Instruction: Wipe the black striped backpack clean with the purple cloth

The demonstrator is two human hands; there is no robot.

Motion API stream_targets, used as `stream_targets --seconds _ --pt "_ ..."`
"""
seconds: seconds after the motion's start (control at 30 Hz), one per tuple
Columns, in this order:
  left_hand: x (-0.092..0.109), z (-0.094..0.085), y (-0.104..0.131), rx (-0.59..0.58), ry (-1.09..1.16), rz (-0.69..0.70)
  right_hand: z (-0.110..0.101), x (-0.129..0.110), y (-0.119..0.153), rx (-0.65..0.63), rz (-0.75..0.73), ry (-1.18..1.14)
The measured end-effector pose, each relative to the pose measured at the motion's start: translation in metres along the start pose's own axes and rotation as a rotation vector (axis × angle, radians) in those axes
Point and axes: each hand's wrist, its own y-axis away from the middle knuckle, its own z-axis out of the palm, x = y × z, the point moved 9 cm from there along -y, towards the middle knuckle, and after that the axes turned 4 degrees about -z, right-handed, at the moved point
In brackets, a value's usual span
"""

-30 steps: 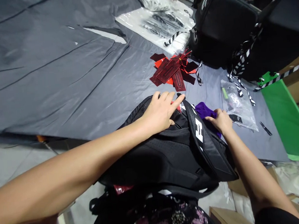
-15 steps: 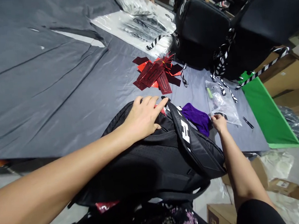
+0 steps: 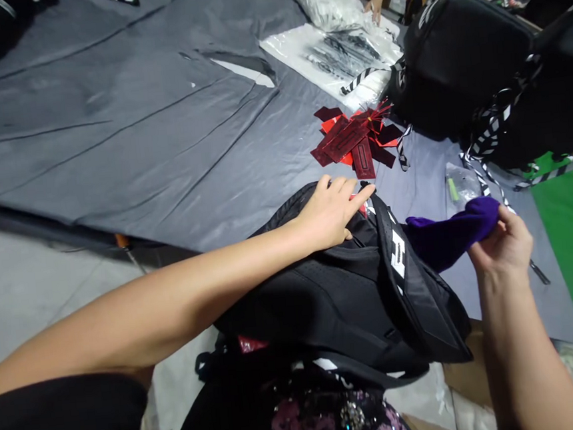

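A black backpack (image 3: pixel 314 306) with a white letter mark on its strap lies at the table's near edge, against my body. My left hand (image 3: pixel 331 211) rests on its upper side with the fingers spread, pressing on the fabric rather than gripping it. To the right, my right hand (image 3: pixel 507 242) pinches a purple cloth (image 3: pixel 453 230) between thumb and fingers and lifts part of it off the table. The cloth's left end lies against the backpack's far side, partly hidden. Just beyond the backpack is a pile of dark red tags (image 3: pixel 353 139) with red strings.
Filled black backpacks (image 3: pixel 463 59) with striped cords stand at the back right. A clear plastic bag (image 3: pixel 459 183), a black pen-like tool (image 3: pixel 540 273) and a green board (image 3: pixel 569 237) are at right. Another person's hand (image 3: pixel 373 8) touches plastic-wrapped goods (image 3: pixel 323 4) across the grey-covered table (image 3: pixel 174 138).
My right hand has taken hold of the purple cloth and pulled it up and to the right. My left hand stays on the backpack. The view has swung left.
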Motion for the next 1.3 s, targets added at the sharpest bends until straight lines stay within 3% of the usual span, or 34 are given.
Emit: stream_targets --seconds 0.07,0.13,0.2,0.27,0.33,0.4,0.5,0.6,1.3 --pt "0.000 -0.001 0.001 0.014 0.000 0.003 0.047 -0.019 0.029 -0.131 -0.168 0.094" --pt "0.000 -0.003 0.001 0.032 0.006 0.007 0.099 -0.022 0.065 -0.341 -0.291 0.297" --pt "0.000 -0.004 0.001 0.047 0.013 0.005 0.151 -0.007 0.107 -0.688 -0.431 0.620" --pt "0.000 -0.003 0.001 0.052 0.017 -0.003 0.184 0.015 0.148 -1.058 -0.629 0.932" --pt "-0.001 -0.002 0.000 0.050 0.017 -0.008 0.195 0.032 0.173 -1.302 -0.817 1.139" --pt "-0.001 -0.001 -0.001 0.052 0.014 -0.008 0.196 0.040 0.179 -1.415 -0.919 1.264" --pt "-0.002 -0.002 -0.001 0.063 0.013 -0.009 0.194 0.047 0.181 -1.565 -0.957 1.367" --pt "-0.003 -0.003 0.000 0.077 0.025 -0.011 0.194 0.044 0.183 -1.624 -0.997 1.339" --pt "-0.004 -0.006 0.001 0.117 0.060 -0.011 0.190 0.045 0.182 -1.635 -1.030 1.372"
